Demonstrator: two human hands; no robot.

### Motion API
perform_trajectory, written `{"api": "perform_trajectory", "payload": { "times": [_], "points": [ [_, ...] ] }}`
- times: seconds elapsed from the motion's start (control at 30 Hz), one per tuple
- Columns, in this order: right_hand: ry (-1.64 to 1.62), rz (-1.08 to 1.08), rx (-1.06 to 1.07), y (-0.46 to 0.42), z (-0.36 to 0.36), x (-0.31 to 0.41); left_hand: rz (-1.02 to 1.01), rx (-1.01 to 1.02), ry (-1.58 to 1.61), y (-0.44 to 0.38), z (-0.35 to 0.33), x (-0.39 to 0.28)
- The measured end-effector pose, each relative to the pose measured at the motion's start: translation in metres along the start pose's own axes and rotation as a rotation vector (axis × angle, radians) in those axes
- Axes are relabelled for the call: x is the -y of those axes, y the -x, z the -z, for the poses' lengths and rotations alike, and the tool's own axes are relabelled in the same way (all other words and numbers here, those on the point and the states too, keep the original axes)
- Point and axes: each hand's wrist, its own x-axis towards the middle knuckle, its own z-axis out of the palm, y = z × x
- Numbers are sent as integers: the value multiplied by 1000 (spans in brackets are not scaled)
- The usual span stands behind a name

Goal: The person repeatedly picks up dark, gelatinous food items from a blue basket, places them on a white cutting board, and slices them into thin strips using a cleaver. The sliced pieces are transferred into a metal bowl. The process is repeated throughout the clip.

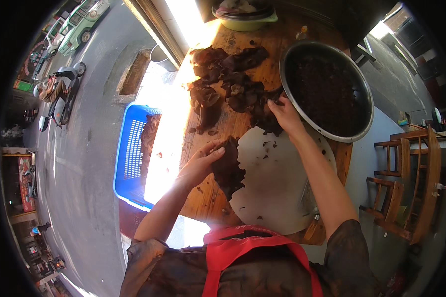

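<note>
My left hand (207,157) pinches a large, dark, ragged sheet of wood ear mushroom (228,169), which hangs over the left edge of a round white cutting board (271,185). Further up the wooden table, my right hand (285,113) has its thumb and fingers on a wood ear piece (275,97) at the right side of a loose pile of wood ears (241,87). Small dark scraps lie on the board. A cleaver (312,227) with a wooden handle rests at the board's right edge, its blade partly hidden by my right forearm.
A steel basin (365,111) of dark chopped pieces stands right of the pile. Beside the table's left edge, a blue plastic basket (128,178) holds more wood ears. A green basin (245,25) sits at the far end. Wooden stools (401,159) stand right; a street lies left.
</note>
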Motion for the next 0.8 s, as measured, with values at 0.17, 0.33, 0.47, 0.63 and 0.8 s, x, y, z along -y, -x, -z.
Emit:
{"api": "perform_trajectory", "payload": {
  "times": [0.17,0.33,0.47,0.63,0.8],
  "points": [
    [-176,-162,413,68,4,-30,86,180,438,-7,-48,19],
    [-561,-327,449,134,7,-73,238,398,369,-15,-68,28],
    [-272,-284,389,150,21,-81,300,308,99,-12,-71,46],
    [402,-33,195,147,8,-108,263,168,-333,-33,-61,100],
    [469,11,-110,153,-19,-113,-190,-334,-1037,-41,-85,106]
  ]
}}
